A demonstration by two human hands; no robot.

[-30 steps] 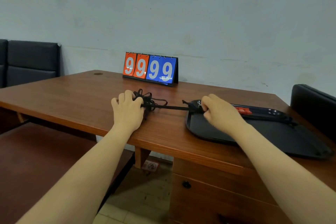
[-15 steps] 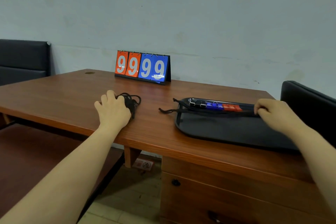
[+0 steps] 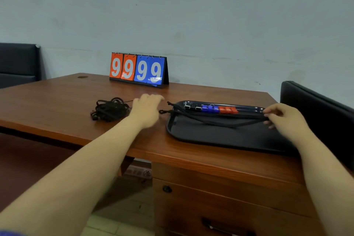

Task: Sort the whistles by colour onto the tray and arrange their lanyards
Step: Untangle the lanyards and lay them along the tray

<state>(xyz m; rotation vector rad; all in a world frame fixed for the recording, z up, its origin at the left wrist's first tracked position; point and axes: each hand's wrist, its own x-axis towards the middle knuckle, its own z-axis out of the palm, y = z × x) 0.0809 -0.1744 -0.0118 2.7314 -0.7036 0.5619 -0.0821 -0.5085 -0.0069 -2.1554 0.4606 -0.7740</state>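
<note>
- The left hand comes off the lanyard pile and swings toward the left edge of the tray.
- One lanyard now lies stretched across the tray, so it is nearly arranged.
- The whistles sit colour-grouped along the tray's far edge.
- The right hand pinches the lanyard at the right edge.
- The left hand is blurred; it seems loosely spread and empty.

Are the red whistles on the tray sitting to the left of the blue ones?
No, the red whistles lie right of the blue whistles along the far rim of the tray.
</note>
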